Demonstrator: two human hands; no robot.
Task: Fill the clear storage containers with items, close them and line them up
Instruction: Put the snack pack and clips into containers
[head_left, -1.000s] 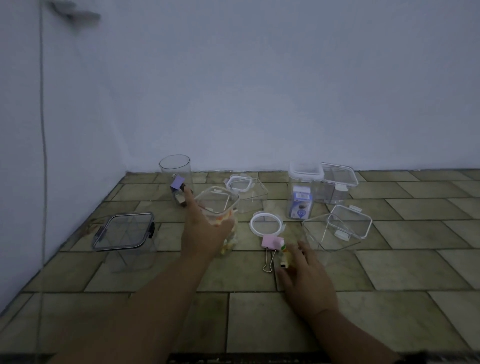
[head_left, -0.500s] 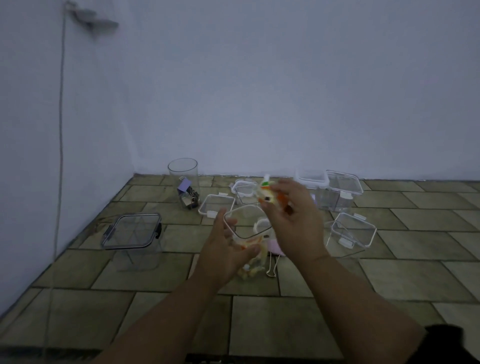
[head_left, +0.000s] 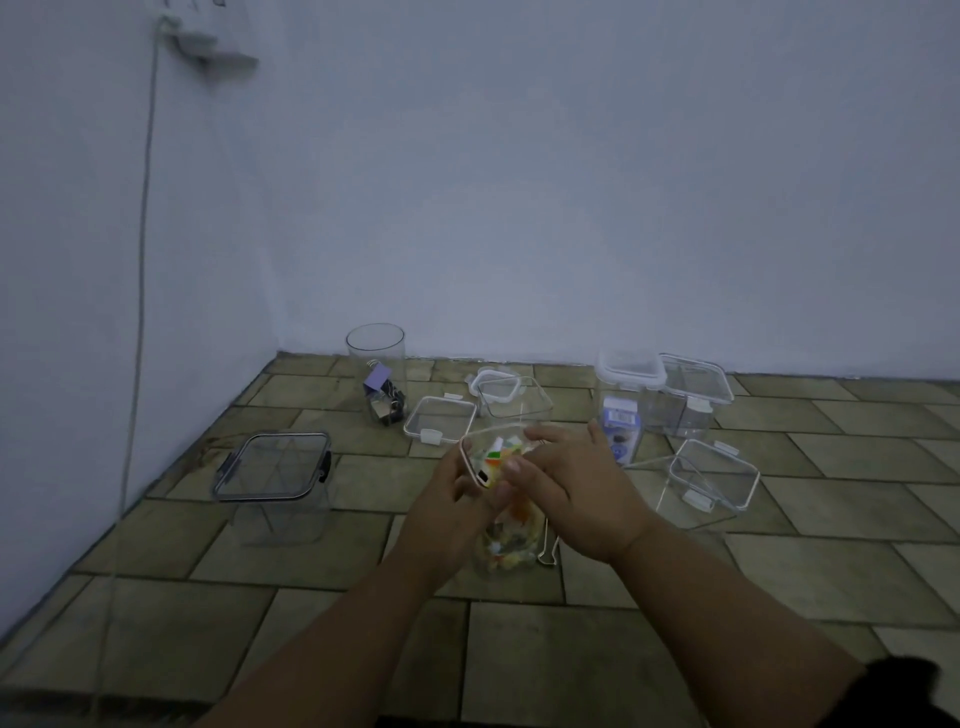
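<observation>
1. Centrally, both hands meet over a tall clear container (head_left: 506, 525) that stands on the tiled floor (head_left: 571, 649), near the middle of the view.
2. The left hand (head_left: 452, 499) wraps around the container's left side near the rim, fingers closed on it.
3. The right hand (head_left: 576, 493) sits at the container's open mouth, thumb and fingers pinched on a small colourful item (head_left: 498, 457) that is inside the rim; the item is blurred and I cannot tell what it is.
4. More small colourful pieces (head_left: 506, 545) fill the lower part of the same container.
5. Just right of the container's base, the wire handle of a binder clip (head_left: 548, 553) shows on the floor.
6. To the left stands a square container with a dark-edged lid (head_left: 272, 467) closed on it.
7. Against the back wall, a round open jar (head_left: 376, 374) holds binder clips, one of them purple.
8. A loose lid (head_left: 440, 420) lies flat beside the jar, and an open square container (head_left: 514, 397) stands just behind the hands.
9. To the right, a tall closed container (head_left: 626, 400) holds a blue and white box, with another lidded container (head_left: 693, 397) just beside it.
10. Nearer on the right, an open container has a lid (head_left: 714, 475) resting tilted on it.
</observation>
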